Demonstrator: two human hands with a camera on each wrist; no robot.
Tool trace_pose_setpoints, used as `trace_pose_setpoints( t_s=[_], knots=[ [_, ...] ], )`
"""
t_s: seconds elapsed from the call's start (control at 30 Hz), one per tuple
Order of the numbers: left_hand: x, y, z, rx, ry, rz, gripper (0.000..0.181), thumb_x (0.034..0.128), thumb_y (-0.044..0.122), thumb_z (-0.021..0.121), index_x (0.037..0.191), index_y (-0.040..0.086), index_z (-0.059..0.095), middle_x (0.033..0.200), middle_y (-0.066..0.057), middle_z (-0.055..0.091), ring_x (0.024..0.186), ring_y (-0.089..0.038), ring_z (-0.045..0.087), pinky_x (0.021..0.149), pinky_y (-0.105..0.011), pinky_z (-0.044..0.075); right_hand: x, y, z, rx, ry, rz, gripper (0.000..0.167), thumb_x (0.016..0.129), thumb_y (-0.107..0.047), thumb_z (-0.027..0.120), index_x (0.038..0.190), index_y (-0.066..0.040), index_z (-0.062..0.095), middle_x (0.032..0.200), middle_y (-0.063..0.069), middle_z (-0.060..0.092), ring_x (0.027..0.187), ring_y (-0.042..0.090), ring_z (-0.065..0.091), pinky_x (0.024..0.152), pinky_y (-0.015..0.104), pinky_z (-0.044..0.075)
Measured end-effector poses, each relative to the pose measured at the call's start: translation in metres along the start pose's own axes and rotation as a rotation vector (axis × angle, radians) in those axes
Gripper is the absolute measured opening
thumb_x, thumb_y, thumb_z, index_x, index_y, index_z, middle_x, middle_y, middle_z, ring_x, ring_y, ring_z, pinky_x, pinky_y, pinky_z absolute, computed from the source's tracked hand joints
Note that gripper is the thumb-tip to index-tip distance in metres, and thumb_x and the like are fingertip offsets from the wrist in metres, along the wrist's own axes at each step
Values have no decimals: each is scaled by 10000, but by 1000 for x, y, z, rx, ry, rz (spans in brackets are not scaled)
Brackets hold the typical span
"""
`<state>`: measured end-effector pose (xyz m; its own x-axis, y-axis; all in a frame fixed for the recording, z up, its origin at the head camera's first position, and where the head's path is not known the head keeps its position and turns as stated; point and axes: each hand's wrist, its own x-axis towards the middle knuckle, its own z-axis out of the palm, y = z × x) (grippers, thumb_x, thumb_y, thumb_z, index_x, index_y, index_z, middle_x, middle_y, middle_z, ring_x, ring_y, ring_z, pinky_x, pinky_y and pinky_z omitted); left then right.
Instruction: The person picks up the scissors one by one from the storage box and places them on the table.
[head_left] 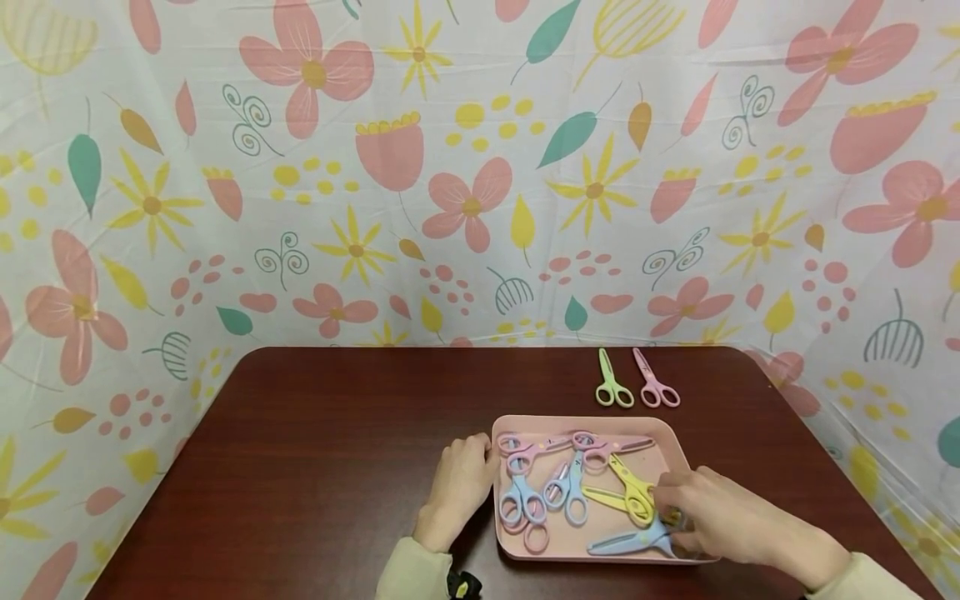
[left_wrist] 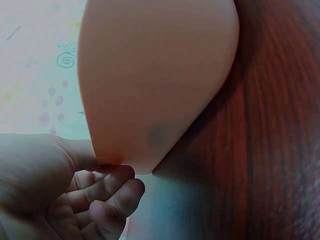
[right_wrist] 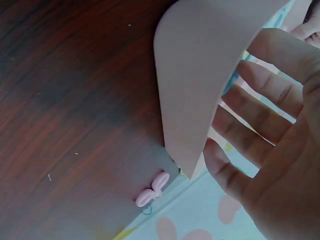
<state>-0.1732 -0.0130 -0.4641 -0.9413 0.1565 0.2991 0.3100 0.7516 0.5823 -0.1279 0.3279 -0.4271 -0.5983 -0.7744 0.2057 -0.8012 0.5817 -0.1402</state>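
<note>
Left hand [head_left: 461,477]: at 6 o'clock in the head view, fingers curled, thumb tip hidden
Left wrist [head_left: 433,527]: angled toward 1 o'clock
Right hand [head_left: 716,515]: between 4 and 5 o'clock, fingers apart, bent, tips hidden
Right wrist [head_left: 813,554]: angled toward 10 o'clock

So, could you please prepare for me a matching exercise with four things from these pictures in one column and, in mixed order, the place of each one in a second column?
Things
1. Green scissors
2. Yellow scissors
3. Left hand
4. Right hand

Places
A. Over the right side of the tray
B. On the table, beyond the tray's far edge
C. At the tray's left wall
D. Lying inside the tray

Right pairs: 1-B, 2-D, 3-C, 4-A
</note>
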Motion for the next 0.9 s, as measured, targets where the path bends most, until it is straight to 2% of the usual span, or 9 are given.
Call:
trace_pose_setpoints(
  t_s=[0.17, 0.27, 0.57, 0.7, 0.9],
  knots=[
    [0, 0, 0, 4, 7, -1, 375, 898, 113, 638, 599, 150, 416, 525, 75, 298, 509, -140, 376, 469, -296, 335, -4, 1, 8, -122, 36, -47, 427, 506, -233, 868, 676, -317, 485, 757, -219, 384, 613, -65, 295, 569, 217, 251],
    [0, 0, 0, 7, 9, 2, 376, 899, 117, 641, 598, 149, 419, 521, 75, 302, 504, -140, 376, 465, -294, 334, -7, 1, 12, -170, 46, -57, 403, 487, -245, 859, 661, -331, 506, 791, -209, 409, 670, -47, 359, 598, 265, 248],
    [0, 0, 1, 9, 19, 14, 372, 897, 116, 641, 598, 150, 423, 520, 70, 323, 501, -138, 381, 471, -294, 341, -9, 1, 8, -137, 96, -79, 268, 571, -230, 820, 693, -327, 602, 918, -128, 572, 797, 33, 522, 620, 255, 311],
    [-1, -1, 2, 16, 19, 9, 370, 897, 128, 644, 597, 153, 429, 523, 65, 346, 503, -145, 389, 473, -301, 348, -8, 1, 2, -122, 111, -95, 294, 558, -220, 853, 739, -309, 640, 942, -104, 618, 830, 54, 564, 652, 238, 339],
    [1, -2, 3, 23, 29, 12, 372, 891, 130, 660, 595, 153, 434, 526, 64, 364, 502, -144, 387, 464, -300, 345, -2, 1, -11, -141, 166, -134, 278, 568, -238, 863, 785, -262, 691, 947, -110, 627, 840, 40, 572, 719, 207, 319]
  ],
)
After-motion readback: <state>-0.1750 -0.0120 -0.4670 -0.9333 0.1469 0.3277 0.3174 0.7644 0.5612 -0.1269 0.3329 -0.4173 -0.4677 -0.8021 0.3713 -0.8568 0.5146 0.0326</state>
